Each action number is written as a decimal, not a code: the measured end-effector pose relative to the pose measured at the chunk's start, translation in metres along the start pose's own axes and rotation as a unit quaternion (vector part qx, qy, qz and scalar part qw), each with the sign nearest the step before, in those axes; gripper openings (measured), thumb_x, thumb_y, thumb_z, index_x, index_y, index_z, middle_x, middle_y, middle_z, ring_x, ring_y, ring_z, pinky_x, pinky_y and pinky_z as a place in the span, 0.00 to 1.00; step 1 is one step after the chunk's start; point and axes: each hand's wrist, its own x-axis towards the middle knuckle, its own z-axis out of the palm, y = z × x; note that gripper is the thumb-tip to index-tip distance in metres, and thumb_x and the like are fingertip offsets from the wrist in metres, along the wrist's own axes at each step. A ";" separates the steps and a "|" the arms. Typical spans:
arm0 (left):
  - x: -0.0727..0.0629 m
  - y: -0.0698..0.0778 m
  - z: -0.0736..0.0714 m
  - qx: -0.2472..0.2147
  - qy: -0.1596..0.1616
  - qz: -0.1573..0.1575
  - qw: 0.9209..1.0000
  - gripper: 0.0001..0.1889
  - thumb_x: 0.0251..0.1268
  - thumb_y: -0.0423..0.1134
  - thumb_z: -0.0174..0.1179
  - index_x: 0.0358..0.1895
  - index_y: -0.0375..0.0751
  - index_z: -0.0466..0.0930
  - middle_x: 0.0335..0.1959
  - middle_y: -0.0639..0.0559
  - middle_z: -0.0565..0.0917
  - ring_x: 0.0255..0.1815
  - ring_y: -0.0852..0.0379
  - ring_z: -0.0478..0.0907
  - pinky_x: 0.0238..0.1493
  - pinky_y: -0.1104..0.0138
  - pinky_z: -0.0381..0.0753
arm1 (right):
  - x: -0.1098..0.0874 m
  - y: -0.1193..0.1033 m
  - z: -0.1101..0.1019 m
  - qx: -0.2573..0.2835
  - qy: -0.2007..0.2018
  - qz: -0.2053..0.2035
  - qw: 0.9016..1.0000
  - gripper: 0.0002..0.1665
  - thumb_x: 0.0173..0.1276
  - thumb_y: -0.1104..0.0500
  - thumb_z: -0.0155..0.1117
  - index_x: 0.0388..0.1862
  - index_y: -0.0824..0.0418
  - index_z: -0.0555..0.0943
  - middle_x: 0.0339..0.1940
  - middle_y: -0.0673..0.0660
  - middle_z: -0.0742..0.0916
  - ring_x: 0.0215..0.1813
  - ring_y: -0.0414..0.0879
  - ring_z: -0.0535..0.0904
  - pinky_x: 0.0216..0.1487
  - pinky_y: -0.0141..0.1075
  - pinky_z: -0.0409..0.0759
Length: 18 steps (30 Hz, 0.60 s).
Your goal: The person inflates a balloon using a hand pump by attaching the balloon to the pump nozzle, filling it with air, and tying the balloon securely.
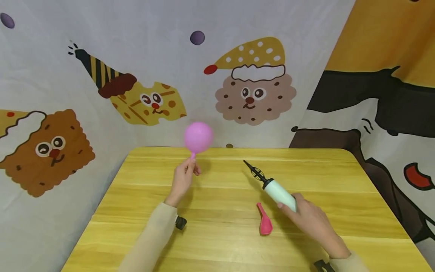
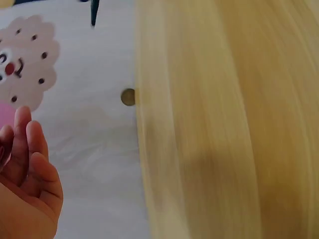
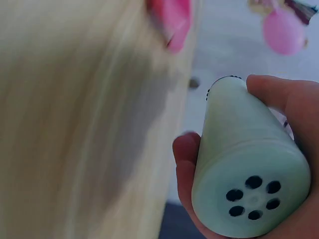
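A small inflated pink balloon [image 1: 198, 137] stands upright above my left hand [image 1: 183, 177], which pinches its neck between thumb and finger near the table's far edge. In the left wrist view the other fingers of that hand [image 2: 32, 174] are loosely bent, and only a sliver of the balloon [image 2: 7, 114] shows. My right hand [image 1: 310, 219] grips a pale green balloon pump [image 1: 279, 193] with a black nozzle pointing up and left. The pump's end [image 3: 251, 199], with several dark holes, faces the right wrist camera. A flat, uninflated deep-pink balloon [image 1: 266, 224] lies left of the right hand.
The wooden table [image 1: 210, 241] runs back to a cloth backdrop [image 1: 163, 34] printed with cartoon biscuits and cheese. Dark wrist straps [image 1: 181, 223] sit on both sleeves.
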 end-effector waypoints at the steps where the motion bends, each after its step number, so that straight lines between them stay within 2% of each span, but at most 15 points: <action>1: -0.001 0.001 -0.002 0.029 -0.014 0.017 0.999 0.18 0.84 0.39 0.51 0.30 0.39 0.80 0.25 0.50 0.85 0.28 0.55 0.82 0.30 0.66 0.80 | 0.001 0.008 -0.001 -0.004 0.000 0.008 1.000 0.48 0.72 0.29 0.60 0.61 0.74 0.75 0.37 0.58 0.85 0.31 0.48 0.77 0.26 0.41 0.73; 3: -0.003 0.001 -0.004 0.083 -0.039 0.055 0.994 0.16 0.83 0.37 0.53 0.30 0.40 0.79 0.24 0.53 0.84 0.27 0.56 0.82 0.31 0.65 0.82 | 0.002 0.024 -0.004 -0.010 0.001 0.017 1.000 0.49 0.73 0.29 0.58 0.61 0.76 0.74 0.39 0.60 0.84 0.34 0.50 0.77 0.27 0.43 0.74; 6: -0.005 0.005 -0.003 0.147 -0.075 0.102 0.981 0.14 0.81 0.35 0.55 0.29 0.43 0.77 0.22 0.57 0.81 0.24 0.60 0.78 0.28 0.66 0.81 | 0.004 0.047 -0.008 -0.025 0.009 0.030 0.999 0.51 0.75 0.29 0.55 0.61 0.79 0.73 0.44 0.66 0.82 0.36 0.53 0.77 0.29 0.45 0.75; 11: -0.009 0.009 0.000 0.229 -0.114 0.167 0.952 0.15 0.79 0.35 0.57 0.28 0.48 0.70 0.18 0.61 0.69 0.17 0.64 0.63 0.19 0.69 0.66 | 0.009 0.075 -0.012 -0.046 0.016 0.044 0.998 0.52 0.78 0.30 0.51 0.57 0.84 0.71 0.44 0.75 0.78 0.34 0.56 0.75 0.26 0.45 0.73; 14: -0.012 0.011 0.003 0.256 -0.127 0.190 0.939 0.14 0.78 0.35 0.59 0.29 0.47 0.69 0.18 0.61 0.65 0.17 0.64 0.59 0.17 0.71 0.61 | 0.013 0.085 -0.015 -0.050 0.020 0.046 0.998 0.51 0.79 0.32 0.50 0.53 0.85 0.70 0.40 0.76 0.77 0.32 0.57 0.74 0.24 0.45 0.72; 18: -0.012 0.011 0.008 0.272 -0.142 0.194 0.932 0.13 0.79 0.37 0.58 0.31 0.45 0.70 0.18 0.60 0.64 0.17 0.64 0.59 0.17 0.72 0.60 | 0.017 0.093 -0.017 -0.056 0.020 0.048 0.997 0.48 0.79 0.33 0.50 0.48 0.85 0.71 0.35 0.72 0.78 0.31 0.56 0.74 0.24 0.44 0.72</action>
